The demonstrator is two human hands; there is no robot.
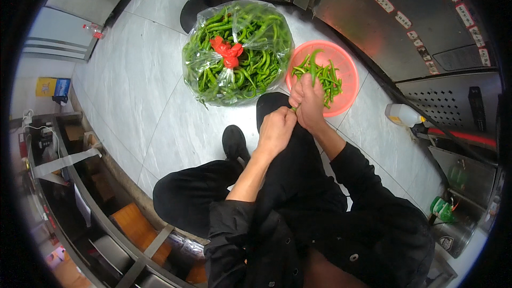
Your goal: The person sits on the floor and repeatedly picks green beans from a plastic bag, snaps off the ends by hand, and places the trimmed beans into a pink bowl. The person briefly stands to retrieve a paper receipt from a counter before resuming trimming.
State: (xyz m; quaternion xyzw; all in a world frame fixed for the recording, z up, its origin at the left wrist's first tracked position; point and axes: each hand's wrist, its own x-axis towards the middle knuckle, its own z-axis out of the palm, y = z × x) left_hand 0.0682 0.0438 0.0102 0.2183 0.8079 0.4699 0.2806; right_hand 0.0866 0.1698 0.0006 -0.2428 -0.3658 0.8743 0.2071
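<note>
My right hand [309,100] grips a long green chili pepper [313,63], whose curved end sticks up past the fist. Against it, my left hand [277,130] is closed with its fingertips at a small green bit [294,109] between the two hands; whether this is the same pepper's stem end is hidden. Beyond the right hand, a pink plastic basket [351,88] on the floor holds loose green chili peppers [331,80]. To its left stands a large clear plastic bag [238,54], full of green peppers, with a red tie [228,52] on top.
Grey floor tiles [132,80] lie around my black shoe [235,142]. Behind the bag is a round black stand base [192,14]. Steel cabinets [368,16] bearing labels line the right, with a plastic jug [403,115] by them. A metal shelf [90,200] runs along the left.
</note>
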